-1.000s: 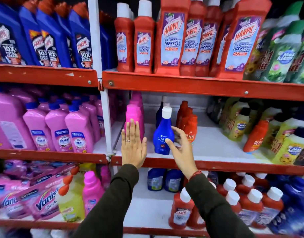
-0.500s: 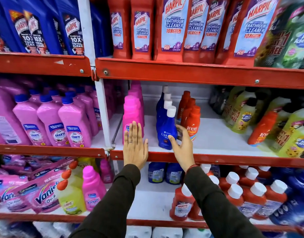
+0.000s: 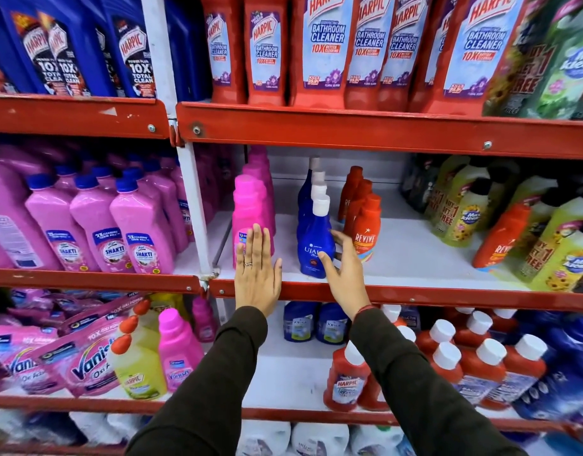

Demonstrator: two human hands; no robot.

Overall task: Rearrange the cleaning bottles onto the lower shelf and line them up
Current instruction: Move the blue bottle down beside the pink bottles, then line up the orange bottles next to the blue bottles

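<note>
On the middle shelf (image 3: 375, 292), my left hand (image 3: 255, 274) is flat and open, fingers together, palm pressed to the front of the leading pink bottle (image 3: 249, 222), holding nothing. That bottle stands upright at the head of a pink file running straight back.

To its right, the blue bottle (image 3: 315, 240) with the white cap now stands further back than a second ago, tucked into line with the blue bottles behind it, so that row reads as one tidy file. I judge this row nearly squared, with the front edge left to check. The bottle is upright, long axis vertical, cap up, label facing me.

My right hand (image 3: 344, 271) cups the bottle's lower right side, thumb on the label, fingers loosely spread rather than clenched. Just beside it, the orange bottle (image 3: 366, 230) heads its own file.
</note>
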